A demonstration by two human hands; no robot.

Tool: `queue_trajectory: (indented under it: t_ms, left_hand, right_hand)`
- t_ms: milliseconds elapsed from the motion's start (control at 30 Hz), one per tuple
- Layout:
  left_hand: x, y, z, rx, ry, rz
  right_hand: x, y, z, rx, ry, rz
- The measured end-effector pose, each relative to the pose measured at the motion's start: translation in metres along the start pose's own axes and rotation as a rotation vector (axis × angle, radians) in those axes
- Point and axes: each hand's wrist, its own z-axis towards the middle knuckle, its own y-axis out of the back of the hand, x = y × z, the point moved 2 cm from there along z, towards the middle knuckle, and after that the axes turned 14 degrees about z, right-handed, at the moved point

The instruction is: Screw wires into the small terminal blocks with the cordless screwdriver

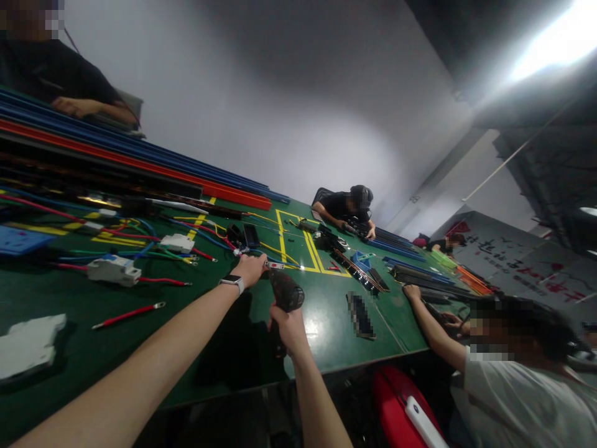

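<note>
A dark power drill [285, 289] is in my right hand [289, 326], its fingers wrapped round the handle. The drill's front end points away from me, toward a small white and red part [274, 266]. My left hand [249, 269], with a watch on the wrist, is closed beside that part, by the ends of several coloured wires. What its fingers pinch is too small to make out. Just beyond it stands a black open housing [250, 236]. White breakers [113, 270] with red leads lie to the left, and a short red cable [128, 316] rests nearer to me.
Long blue and orange rails [233, 196] run along the table's far edge. A white block [32, 346] is at the near left. Co-workers sit across the table and at the right. A red stool [396, 398] stands below the table [326, 354].
</note>
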Motion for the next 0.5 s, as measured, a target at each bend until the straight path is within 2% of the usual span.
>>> queue_trajectory:
  t_ms: [500]
  left_hand:
    - [-0.0012, 0.0073, -0.0031, 0.02, -0.014, 0.01]
  right_hand:
    - [0.0025, -0.0032, -0.0033, 0.013, 0.063, -0.137]
